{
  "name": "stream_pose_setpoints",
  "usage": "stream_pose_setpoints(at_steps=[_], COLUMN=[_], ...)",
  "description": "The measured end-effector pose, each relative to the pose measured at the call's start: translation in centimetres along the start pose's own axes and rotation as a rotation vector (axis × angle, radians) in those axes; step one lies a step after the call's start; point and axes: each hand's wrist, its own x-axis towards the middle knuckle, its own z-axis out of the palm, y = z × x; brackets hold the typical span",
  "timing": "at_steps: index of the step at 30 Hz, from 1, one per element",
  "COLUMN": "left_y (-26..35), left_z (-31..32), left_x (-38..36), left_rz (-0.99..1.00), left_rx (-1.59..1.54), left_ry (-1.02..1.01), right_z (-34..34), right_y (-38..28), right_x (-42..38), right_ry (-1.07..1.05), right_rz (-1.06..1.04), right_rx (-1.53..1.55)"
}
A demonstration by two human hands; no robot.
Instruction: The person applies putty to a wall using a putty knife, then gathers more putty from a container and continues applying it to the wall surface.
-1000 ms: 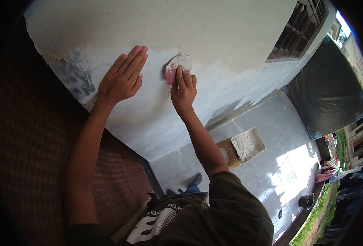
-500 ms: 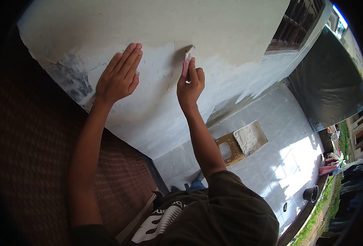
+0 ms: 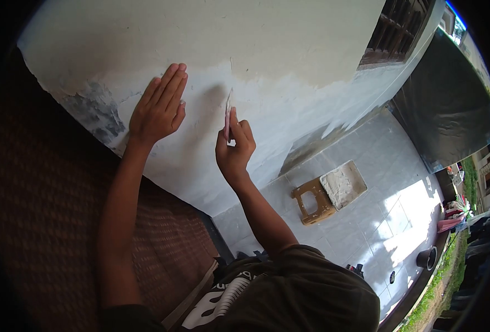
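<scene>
My left hand (image 3: 158,113) lies flat against the painted wall (image 3: 295,39), its fingers stretched out and pointing up. To its right, my right hand (image 3: 237,150) grips a thin pink putty scraper (image 3: 228,115), which shows edge-on with whitish putty at its upper end. The scraper's tip is right at the wall, close to a short crack in the upper paint. Around both hands the lower wall is coated whiter than the cream part above. Left of my left hand is a dark grey, bare patch (image 3: 98,110).
A shallow tray (image 3: 359,176) of white putty rests on a brown stool (image 3: 327,206) on the grey tiled floor. Brown woven matting (image 3: 51,221) borders the wall at left. A barred window (image 3: 397,30), black sheet (image 3: 447,105) and dark bucket (image 3: 426,258) are to the right.
My right hand has moved down and left along the wall, and the scraper has turned from its putty-covered face to edge-on. My left hand stays flat on the wall.
</scene>
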Motion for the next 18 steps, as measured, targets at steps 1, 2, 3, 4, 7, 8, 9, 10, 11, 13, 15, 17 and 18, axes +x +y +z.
stream_pose_setpoints(at_steps=[1,2,3,4,7,8,9,10,11,13,15,17,18], left_y=[0.0,0.0,0.0,-0.1,0.0,0.0,0.0,0.0,0.0,0.0,0.0,0.1,0.1], left_z=[0.0,0.0,0.1,0.1,0.1,0.0,0.0,0.0,0.0,0.1,0.1,0.0,0.0], left_x=[0.0,0.0,-0.1,0.0,0.0,0.0,0.1,0.1,0.1,0.0,0.0,-0.1,0.0], left_rz=[0.001,0.002,0.004,0.008,0.011,0.014,0.007,-0.001,0.001,0.0,-0.003,-0.012,-0.009], left_rx=[-0.005,-0.005,-0.004,0.0,0.012,0.013,0.01,0.008,0.009,0.006,0.005,0.0,-0.001], left_ry=[-0.007,-0.007,-0.005,-0.001,0.011,0.013,0.006,0.0,0.002,0.018,0.014,0.003,0.0], right_z=[-0.3,-0.3,-0.4,0.2,2.3,3.3,4.0,4.2,3.6,1.9,0.3,-1.0,-1.9], right_y=[0.3,0.9,1.3,2.0,3.5,3.2,2.9,2.4,1.5,-0.3,-1.3,-2.3,-2.3], right_x=[1.4,3.3,4.6,5.4,5.4,4.5,3.2,1.8,0.3,-2.6,-3.4,-1.7,-0.2], right_ry=[0.065,0.131,0.135,0.137,0.058,0.066,0.035,0.003,-0.059,-0.169,-0.225,-0.109,-0.092], right_rz=[0.007,0.012,0.046,0.045,-0.036,-0.037,-0.03,-0.024,0.006,0.047,0.203,0.48,0.581], right_rx=[-0.021,-0.044,-0.07,-0.07,-0.296,-0.301,-0.271,-0.241,-0.174,0.003,0.308,0.768,0.941])
